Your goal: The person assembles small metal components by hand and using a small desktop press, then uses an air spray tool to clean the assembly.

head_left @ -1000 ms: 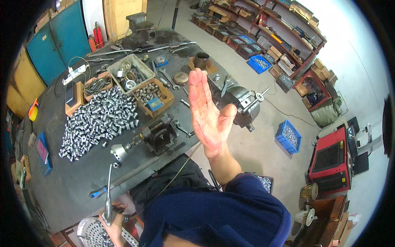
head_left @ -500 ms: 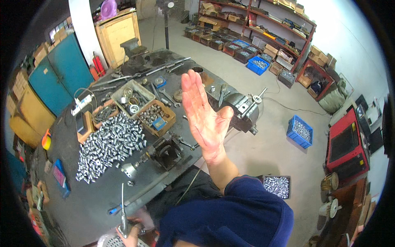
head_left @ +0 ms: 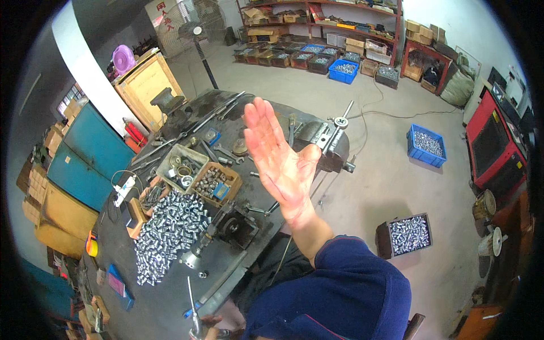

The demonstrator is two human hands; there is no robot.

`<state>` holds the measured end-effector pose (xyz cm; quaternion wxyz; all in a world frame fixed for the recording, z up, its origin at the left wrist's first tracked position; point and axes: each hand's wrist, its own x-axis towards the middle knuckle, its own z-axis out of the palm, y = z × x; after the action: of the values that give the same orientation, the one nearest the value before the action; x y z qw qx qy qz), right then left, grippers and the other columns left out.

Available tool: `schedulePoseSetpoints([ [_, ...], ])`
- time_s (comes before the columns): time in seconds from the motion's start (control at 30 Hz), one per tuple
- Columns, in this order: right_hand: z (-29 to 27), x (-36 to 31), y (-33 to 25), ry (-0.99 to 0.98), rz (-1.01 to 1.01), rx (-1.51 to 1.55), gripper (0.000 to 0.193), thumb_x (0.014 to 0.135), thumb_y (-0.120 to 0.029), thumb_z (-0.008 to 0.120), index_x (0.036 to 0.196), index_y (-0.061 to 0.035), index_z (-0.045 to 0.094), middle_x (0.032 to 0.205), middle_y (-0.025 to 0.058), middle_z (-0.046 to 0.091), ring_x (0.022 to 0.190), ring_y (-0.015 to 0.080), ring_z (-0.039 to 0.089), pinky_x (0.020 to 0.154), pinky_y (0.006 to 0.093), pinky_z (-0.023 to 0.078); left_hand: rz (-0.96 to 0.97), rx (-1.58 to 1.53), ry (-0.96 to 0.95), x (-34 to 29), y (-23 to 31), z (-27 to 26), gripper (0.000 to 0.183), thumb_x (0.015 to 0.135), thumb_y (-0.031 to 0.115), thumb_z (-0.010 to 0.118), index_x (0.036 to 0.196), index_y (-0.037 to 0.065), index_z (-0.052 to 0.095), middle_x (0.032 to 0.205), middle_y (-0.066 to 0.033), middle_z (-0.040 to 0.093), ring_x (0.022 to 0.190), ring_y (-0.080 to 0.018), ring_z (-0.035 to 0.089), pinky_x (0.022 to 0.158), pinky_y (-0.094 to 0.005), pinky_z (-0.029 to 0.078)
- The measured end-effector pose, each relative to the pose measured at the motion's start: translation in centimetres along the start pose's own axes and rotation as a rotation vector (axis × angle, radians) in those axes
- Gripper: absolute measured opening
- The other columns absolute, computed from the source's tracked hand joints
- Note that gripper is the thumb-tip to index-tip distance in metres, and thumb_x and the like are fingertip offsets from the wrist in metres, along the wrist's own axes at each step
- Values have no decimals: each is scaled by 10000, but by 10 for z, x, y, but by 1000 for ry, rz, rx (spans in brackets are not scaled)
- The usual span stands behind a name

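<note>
Left grip (head_left: 212, 331), cut off by view's lower edge: wrapped round a slim silver metal lever tool (head_left: 192, 306) near the dark tabletop (head_left: 161, 303). I judge a low, firm hold steadies it. Right grip (head_left: 281, 162): empty, spread, raised. Beyond: heaped silver metal cylinders (head_left: 170, 235); farther, red writing on a pale board (head_left: 154, 15).

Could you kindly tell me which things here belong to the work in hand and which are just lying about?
Apparently in use:
metal tool with a thin rod, by the left hand
possibly the pile of cylindrical metal parts

Apparently just lying about:
open-ended wrench
white power strip
red fire extinguishers
</note>
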<state>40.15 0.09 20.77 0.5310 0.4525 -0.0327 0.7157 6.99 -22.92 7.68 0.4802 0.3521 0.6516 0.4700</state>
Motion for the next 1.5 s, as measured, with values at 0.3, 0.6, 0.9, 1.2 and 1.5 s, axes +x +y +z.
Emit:
schedulePoseSetpoints([
  [0.3,6,-3,-8,28,-96,-149,914,482,-79,599,1321,0,243,1395,104,246,1311,219,172,1099,370,114,184,148,11,11,-32,-22,271,709,-68,493,979,-81,521,916,-194,603,709,-218,598,549,-301,520],
  [0.6,3,-6,-10,-2,-76,-119,919,482,-83,608,1322,-4,244,1396,100,245,1315,209,159,1100,365,100,138,99,9,3,-15,-8,297,700,-68,483,993,-61,528,919,-182,603,752,-216,599,573,-298,519],
  [0.9,-2,-7,-11,-29,-51,-156,917,499,-101,633,1324,-7,244,1400,96,236,1320,201,137,1101,364,71,209,50,73,1,-21,-7,279,682,-53,501,954,-57,565,876,-148,618,706,-178,591,551,-269,493],
  [1.2,-7,-8,-10,-69,-48,-371,871,566,-131,620,1336,-22,229,1411,67,215,1327,175,105,1099,369,34,169,95,70,6,-30,-17,279,672,-60,488,937,-63,574,846,-137,623,669,-174,585,530,-260,488],
  [1.5,-8,-7,-9,-56,-72,-448,878,557,-187,625,1336,-44,247,1412,47,218,1327,153,105,1095,372,2,216,284,40,10,-34,-25,264,670,-55,484,910,-56,595,831,-124,630,681,-157,572,563,-252,465],
])
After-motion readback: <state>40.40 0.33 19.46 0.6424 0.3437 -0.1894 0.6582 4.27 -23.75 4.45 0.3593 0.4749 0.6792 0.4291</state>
